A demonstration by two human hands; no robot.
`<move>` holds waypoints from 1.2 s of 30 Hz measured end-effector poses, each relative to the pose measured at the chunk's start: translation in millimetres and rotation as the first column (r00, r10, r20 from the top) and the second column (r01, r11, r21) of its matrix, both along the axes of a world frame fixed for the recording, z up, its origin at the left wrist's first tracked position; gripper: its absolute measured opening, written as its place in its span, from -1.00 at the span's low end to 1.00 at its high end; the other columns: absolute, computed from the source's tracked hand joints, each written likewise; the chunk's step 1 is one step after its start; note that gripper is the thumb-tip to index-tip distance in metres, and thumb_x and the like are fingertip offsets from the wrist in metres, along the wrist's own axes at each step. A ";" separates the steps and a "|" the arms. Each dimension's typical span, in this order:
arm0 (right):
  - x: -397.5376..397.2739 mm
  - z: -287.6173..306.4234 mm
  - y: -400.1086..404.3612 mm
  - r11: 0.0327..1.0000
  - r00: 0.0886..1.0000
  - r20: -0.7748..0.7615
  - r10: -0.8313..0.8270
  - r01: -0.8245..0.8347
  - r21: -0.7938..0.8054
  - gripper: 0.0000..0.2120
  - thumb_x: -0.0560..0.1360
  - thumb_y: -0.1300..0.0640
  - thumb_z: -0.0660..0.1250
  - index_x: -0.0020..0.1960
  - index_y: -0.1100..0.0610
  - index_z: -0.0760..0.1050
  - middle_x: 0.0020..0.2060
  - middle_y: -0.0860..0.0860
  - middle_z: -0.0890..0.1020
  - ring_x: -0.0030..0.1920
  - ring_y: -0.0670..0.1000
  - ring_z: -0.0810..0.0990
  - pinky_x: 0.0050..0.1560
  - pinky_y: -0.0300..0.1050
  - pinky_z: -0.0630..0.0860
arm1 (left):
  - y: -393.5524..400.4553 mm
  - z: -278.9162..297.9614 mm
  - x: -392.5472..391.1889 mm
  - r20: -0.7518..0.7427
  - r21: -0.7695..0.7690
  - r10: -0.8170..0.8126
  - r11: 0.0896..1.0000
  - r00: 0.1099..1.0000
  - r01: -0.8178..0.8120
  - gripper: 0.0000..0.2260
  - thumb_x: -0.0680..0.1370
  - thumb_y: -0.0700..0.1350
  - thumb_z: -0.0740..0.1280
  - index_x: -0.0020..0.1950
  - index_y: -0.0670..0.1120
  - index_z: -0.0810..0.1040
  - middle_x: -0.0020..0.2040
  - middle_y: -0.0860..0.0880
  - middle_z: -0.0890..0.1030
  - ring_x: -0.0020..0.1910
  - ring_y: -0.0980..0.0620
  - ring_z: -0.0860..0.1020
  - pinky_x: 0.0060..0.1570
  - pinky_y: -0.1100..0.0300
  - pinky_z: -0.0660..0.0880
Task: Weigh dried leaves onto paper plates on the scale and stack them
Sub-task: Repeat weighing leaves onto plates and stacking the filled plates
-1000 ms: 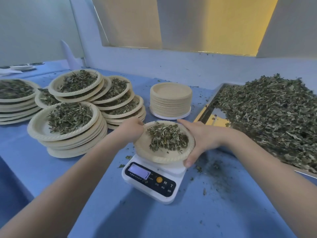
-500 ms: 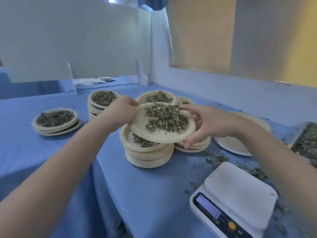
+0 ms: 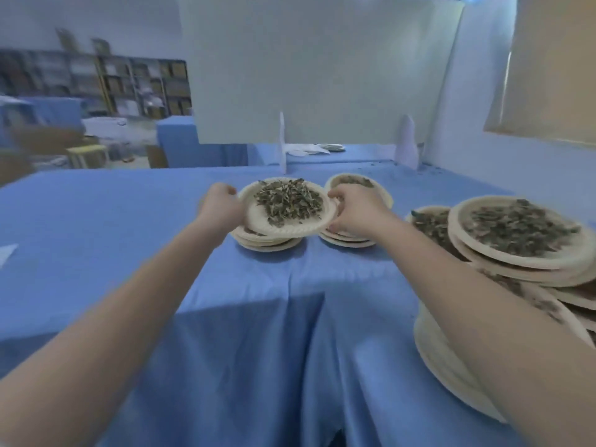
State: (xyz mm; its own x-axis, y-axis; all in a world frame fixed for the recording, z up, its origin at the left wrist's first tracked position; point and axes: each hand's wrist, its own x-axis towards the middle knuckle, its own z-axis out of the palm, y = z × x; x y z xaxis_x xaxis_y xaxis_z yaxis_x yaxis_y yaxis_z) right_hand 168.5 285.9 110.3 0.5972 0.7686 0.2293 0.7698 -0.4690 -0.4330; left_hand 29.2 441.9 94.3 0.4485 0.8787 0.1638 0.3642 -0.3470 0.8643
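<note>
The filled plate [image 3: 287, 217] is pinched at opposite rims by the left hand [image 3: 222, 208] and right hand [image 3: 354, 211], held level just above the stack [image 3: 267, 241]

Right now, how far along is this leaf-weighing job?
Done: several stacks of filled plates already stand on the blue table. In hand: the left hand and right hand grip a leaf-filled plate at its rims, just above a short stack. Left: setting it down. The scale and the leaf supply are out of view, so I cannot tell how much remains.
</note>
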 end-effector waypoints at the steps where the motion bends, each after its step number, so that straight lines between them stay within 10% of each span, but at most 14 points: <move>1: 3.7 -7.5 19.5 1.000 1.000 -0.022 -0.018 0.019 0.021 -0.65 0.47 0.26 0.32 0.26 0.20 0.46 0.14 0.16 0.58 0.19 0.17 0.51 0.02 -0.12 0.40 | 14.4 -6.6 6.0 -0.015 0.000 0.043 0.999 0.999 -0.043 -0.68 0.55 -0.24 0.21 0.31 -0.20 0.43 0.21 -0.18 0.51 0.15 -0.21 0.50 0.15 0.00 0.47; 6: 30.0 -45.8 109.0 0.998 0.979 -0.192 -0.067 0.065 -0.017 -0.60 0.54 0.25 0.10 0.37 0.25 0.23 0.26 0.22 0.46 0.19 0.20 0.48 -0.09 -0.12 0.32 | 86.2 -39.9 43.0 -0.034 0.071 0.160 0.985 0.987 -0.157 -0.75 0.51 -0.29 0.20 -0.33 -0.05 0.38 -0.17 -0.16 0.46 -0.21 -0.11 0.38 -0.17 0.13 0.40; 10: 52.3 -72.1 152.3 0.992 0.964 -0.238 -0.121 0.111 -0.055 -0.58 0.57 0.24 0.04 0.42 0.24 0.17 0.35 0.21 0.38 0.24 0.17 0.42 -0.01 -0.11 0.36 | 120.8 -72.2 68.2 -0.081 0.059 0.172 0.984 0.982 -0.168 -0.75 0.50 -0.29 0.19 -0.37 -0.09 0.37 -0.33 -0.12 0.35 -0.24 -0.06 0.24 -0.31 0.16 0.25; 19: 71.0 -103.6 166.1 0.983 0.979 -0.177 -0.106 0.076 -0.167 -0.61 0.55 0.20 0.08 0.36 0.23 0.31 0.28 0.20 0.47 0.27 0.18 0.44 -0.02 -0.16 0.28 | 132.4 -94.7 95.6 -0.215 0.085 0.205 0.978 0.955 -0.190 -0.79 0.57 -0.24 0.11 -0.01 -0.10 0.53 -0.11 -0.17 0.51 0.28 -0.21 0.30 0.12 0.05 0.30; 25: 41.5 -63.6 141.6 0.990 0.971 -0.202 -0.125 0.109 -0.087 -0.39 0.57 0.22 0.07 0.54 0.25 -0.14 0.40 0.21 0.33 0.35 0.19 0.35 0.07 -0.09 0.36 | 101.3 -56.1 78.2 -0.202 0.273 0.181 0.954 0.963 -0.122 -0.57 0.59 -0.26 0.11 0.47 -0.12 0.25 0.42 -0.12 0.32 0.37 -0.22 0.23 0.21 0.00 0.29; 30: 3.0 -20.9 90.6 0.998 0.970 -0.239 -0.048 0.054 0.019 -0.40 0.53 0.26 0.10 0.51 0.25 -0.05 -0.20 0.08 0.42 -0.01 0.14 0.42 -0.40 -0.20 0.22 | 17.2 -26.6 66.1 -0.078 0.256 -0.138 0.954 0.987 0.154 -0.55 0.54 -0.33 0.16 0.41 -0.06 0.37 0.33 -0.03 0.46 0.24 -0.09 0.47 0.15 0.14 0.36; 36: -18.1 34.8 -21.9 0.994 0.992 -0.106 -0.070 0.078 0.075 -0.49 0.55 0.25 0.12 0.48 0.23 0.10 0.37 0.19 0.37 0.35 0.15 0.36 0.00 -0.16 0.28 | -97.2 24.5 67.6 0.006 0.313 -0.323 0.899 0.946 0.305 -0.64 0.54 -0.26 0.20 0.32 -0.06 0.47 0.20 -0.01 0.56 0.04 0.08 0.46 -0.18 0.37 0.26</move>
